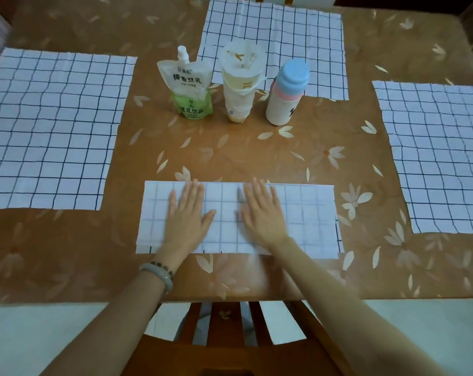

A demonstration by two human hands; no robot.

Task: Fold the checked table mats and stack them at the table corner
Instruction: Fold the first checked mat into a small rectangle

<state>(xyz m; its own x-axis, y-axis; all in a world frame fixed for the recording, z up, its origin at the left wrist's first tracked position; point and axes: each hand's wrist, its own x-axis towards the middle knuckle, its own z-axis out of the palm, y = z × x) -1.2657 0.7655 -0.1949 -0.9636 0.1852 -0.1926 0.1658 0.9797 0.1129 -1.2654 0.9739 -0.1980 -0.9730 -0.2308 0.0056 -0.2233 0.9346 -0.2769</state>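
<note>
Four checked table mats lie on the brown flowered counter (230,156): one folded mat (306,221) at the near edge, and three spread flat, the left mat (48,131), the far mat (284,36) and the right mat (433,158). Both grips are released and grasp nothing: the left grip (188,213) and the right grip (259,213) rest side by side, palms down with fingers straight, on the middle of the folded mat. In the counter's middle a drink pouch (188,88), a plastic cup (239,85) and a blue-capped bottle (287,93) stand in a row near the far mat.
</note>
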